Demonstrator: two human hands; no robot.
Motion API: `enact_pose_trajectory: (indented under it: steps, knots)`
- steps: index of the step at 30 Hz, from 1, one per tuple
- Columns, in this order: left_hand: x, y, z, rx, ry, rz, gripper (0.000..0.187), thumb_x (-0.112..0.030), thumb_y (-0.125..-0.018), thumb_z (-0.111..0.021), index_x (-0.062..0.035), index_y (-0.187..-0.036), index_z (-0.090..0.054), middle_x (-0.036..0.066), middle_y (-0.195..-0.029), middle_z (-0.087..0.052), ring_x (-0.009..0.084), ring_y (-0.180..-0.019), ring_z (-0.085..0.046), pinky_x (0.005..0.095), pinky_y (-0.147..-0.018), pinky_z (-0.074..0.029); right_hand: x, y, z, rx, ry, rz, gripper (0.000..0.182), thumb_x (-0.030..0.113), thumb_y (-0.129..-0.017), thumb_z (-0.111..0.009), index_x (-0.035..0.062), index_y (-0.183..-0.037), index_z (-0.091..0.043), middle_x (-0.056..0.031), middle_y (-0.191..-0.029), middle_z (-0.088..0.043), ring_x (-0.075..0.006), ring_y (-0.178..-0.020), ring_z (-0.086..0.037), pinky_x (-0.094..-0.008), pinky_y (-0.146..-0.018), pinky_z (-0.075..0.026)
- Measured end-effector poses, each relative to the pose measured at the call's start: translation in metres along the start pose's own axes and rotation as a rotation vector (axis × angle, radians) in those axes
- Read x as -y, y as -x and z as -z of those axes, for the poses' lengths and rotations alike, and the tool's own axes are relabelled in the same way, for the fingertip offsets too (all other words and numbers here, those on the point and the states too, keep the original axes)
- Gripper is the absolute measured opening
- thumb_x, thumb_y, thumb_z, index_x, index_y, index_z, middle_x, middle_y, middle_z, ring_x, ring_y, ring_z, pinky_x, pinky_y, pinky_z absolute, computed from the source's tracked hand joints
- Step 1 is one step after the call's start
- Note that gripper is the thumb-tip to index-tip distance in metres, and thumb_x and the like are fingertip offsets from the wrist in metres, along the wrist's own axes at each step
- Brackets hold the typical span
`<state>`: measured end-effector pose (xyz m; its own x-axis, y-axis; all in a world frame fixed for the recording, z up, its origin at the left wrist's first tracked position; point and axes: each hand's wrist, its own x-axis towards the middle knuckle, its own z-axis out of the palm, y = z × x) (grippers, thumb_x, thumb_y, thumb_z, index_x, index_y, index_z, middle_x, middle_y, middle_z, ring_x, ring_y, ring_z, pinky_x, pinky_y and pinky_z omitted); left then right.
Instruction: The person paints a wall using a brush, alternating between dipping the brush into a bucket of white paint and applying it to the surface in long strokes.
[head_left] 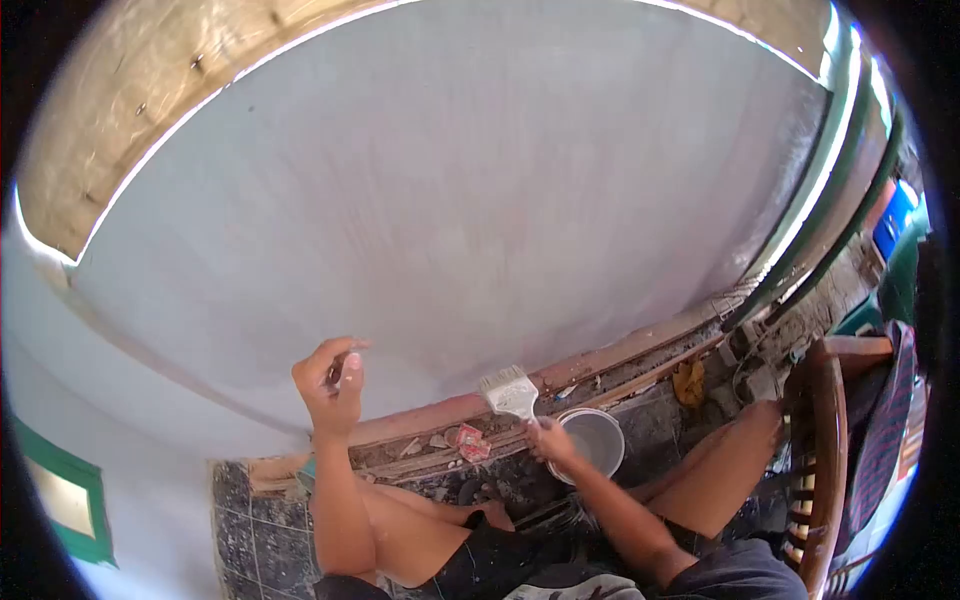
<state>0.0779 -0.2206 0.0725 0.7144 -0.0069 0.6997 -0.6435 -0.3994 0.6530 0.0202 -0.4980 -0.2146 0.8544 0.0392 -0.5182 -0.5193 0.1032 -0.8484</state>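
My right hand (pixel 550 443) grips the handle of a wide paintbrush (pixel 513 396), whose pale bristles point up and left toward the wall. Just beside that hand stands a white bucket (pixel 619 452) on the floor, with greyish liquid inside. My left hand (pixel 332 388) is raised in front of the wall with its fingers curled in and the thumb near the index finger. Whitish marks show on its thumb; whether it pinches anything small, I cannot make out. The large wall (pixel 450 200) ahead has a streaky grey-white and faintly pink surface.
A red-and-white crumpled packet (pixel 468 442) lies by the rubble-strewn ledge (pixel 620 352) at the wall's foot. Dark speckled tiles (pixel 265 540) cover the floor at left. A wooden chair (pixel 828 450) with cloth over it stands at right, near a yellow crumpled item (pixel 688 382).
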Motion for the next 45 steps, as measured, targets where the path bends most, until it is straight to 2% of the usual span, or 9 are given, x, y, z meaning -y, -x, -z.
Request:
enact_pose_trajectory:
  steps: [4, 7, 15, 19, 21, 25, 27, 35, 45]
  knots:
    - [-0.001, 0.014, -0.018, 0.014, 0.159, 0.093, 0.022, -0.02, -0.087, -0.057, 0.0005, -0.083, -0.063, -0.002, -0.052, -0.045, 0.0048, -0.046, -0.041, 0.0214, -0.043, -0.028, 0.114, 0.033, 0.054, 0.073, 1.039, 0.456, 0.035, 0.034, -0.085, -0.061, 0.0008, -0.095, -0.065, -0.0178, -0.08, -0.066, -0.0291, -0.071, -0.066, -0.0379, -0.064, -0.053]
    - [0.003, 0.017, -0.027, 0.024, 0.144, 0.148, 0.023, -0.021, -0.088, -0.054, 0.0002, -0.084, -0.063, -0.002, -0.051, -0.044, 0.0047, -0.044, -0.04, 0.0209, -0.041, -0.027, 0.151, 0.027, 0.087, 0.183, 1.517, 0.366, 0.041, 0.039, -0.079, -0.065, 0.0006, -0.093, -0.068, -0.0212, -0.089, -0.066, -0.0345, -0.082, -0.066, -0.041, -0.074, -0.053]
    - [0.016, 0.026, -0.038, -0.146, 0.216, 0.473, 0.024, -0.018, -0.09, -0.044, -0.0025, -0.082, -0.061, -0.001, -0.055, -0.045, 0.0045, -0.044, -0.04, 0.0201, -0.037, -0.029, 0.165, 0.067, 0.131, 0.547, 1.866, 0.147, 0.043, 0.039, -0.073, -0.071, 0.0005, -0.093, -0.07, -0.0186, -0.093, -0.068, -0.0316, -0.091, -0.066, -0.0436, -0.075, -0.053]
    - [0.098, 0.141, -0.111, 0.086, 0.26, 1.007, 0.023, -0.021, -0.088, -0.044, -0.0055, -0.086, -0.061, 0.004, -0.057, -0.051, 0.0128, -0.044, -0.046, 0.0254, -0.037, -0.034, 0.129, 0.069, 0.144, 0.496, 1.896, 0.115, 0.039, 0.035, -0.072, -0.072, 0.0025, -0.094, -0.07, -0.0181, -0.094, -0.068, -0.0315, -0.092, -0.066, -0.0444, -0.073, -0.054]
    - [0.103, 0.205, -0.156, 0.294, 0.388, 1.567, 0.039, -0.041, -0.08, -0.05, -0.006, -0.094, -0.058, 0.011, -0.063, -0.055, 0.0199, -0.05, -0.054, 0.0296, -0.04, -0.038, 0.111, 0.064, 0.144, 0.481, 1.868, 0.063, 0.038, 0.031, -0.071, -0.074, 0.0035, -0.097, -0.07, -0.0171, -0.099, -0.068, -0.0323, -0.095, -0.065, -0.0456, -0.075, -0.053]
    - [0.094, 0.328, -0.233, 0.388, 0.343, 1.985, 0.081, -0.068, -0.088, -0.028, -0.0029, -0.135, -0.034, 0.03, -0.127, -0.044, 0.0477, -0.11, -0.05, 0.058, -0.084, -0.047, 0.089, 0.058, 0.131, 0.371, 1.862, 0.097, 0.031, 0.023, -0.073, -0.072, 0.0055, -0.098, -0.071, -0.0159, -0.101, -0.067, -0.0313, -0.098, -0.064, -0.0463, -0.076, -0.052]
    - [0.079, 0.34, -0.249, 0.43, 0.5, 2.003, 0.082, -0.07, -0.088, -0.02, -0.0101, -0.144, -0.023, 0.028, -0.143, -0.026, 0.0494, -0.126, -0.034, 0.0626, -0.094, -0.039, 0.08, 0.056, 0.133, 0.438, 1.857, 0.158, 0.034, 0.024, -0.07, -0.073, 0.0053, -0.099, -0.07, -0.0156, -0.101, -0.068, -0.0309, -0.096, -0.065, -0.0446, -0.074, -0.053]
    - [0.077, 0.371, -0.281, 0.183, 1.145, 1.962, 0.079, -0.068, -0.089, -0.012, -0.0128, -0.141, -0.031, 0.017, -0.147, -0.025, 0.042, -0.132, -0.029, 0.0642, -0.098, -0.035, 0.105, 0.058, 0.154, 0.372, 1.8, 0.113, 0.035, 0.024, -0.068, -0.076, 0.0078, -0.099, -0.071, -0.0104, -0.104, -0.068, -0.0298, -0.101, -0.063, -0.0462, -0.077, -0.052]
    - [0.127, 0.409, -0.296, 0.077, 0.767, 1.748, 0.077, -0.068, -0.088, -0.014, -0.0151, -0.14, -0.037, 0.011, -0.141, -0.04, 0.0338, -0.13, -0.036, 0.0536, -0.105, -0.031, 0.085, 0.047, 0.174, 0.312, 1.563, 0.123, 0.042, 0.028, -0.066, -0.077, 0.0058, -0.1, -0.07, -0.0128, -0.105, -0.067, -0.0317, -0.099, -0.063, -0.0463, -0.079, -0.052]
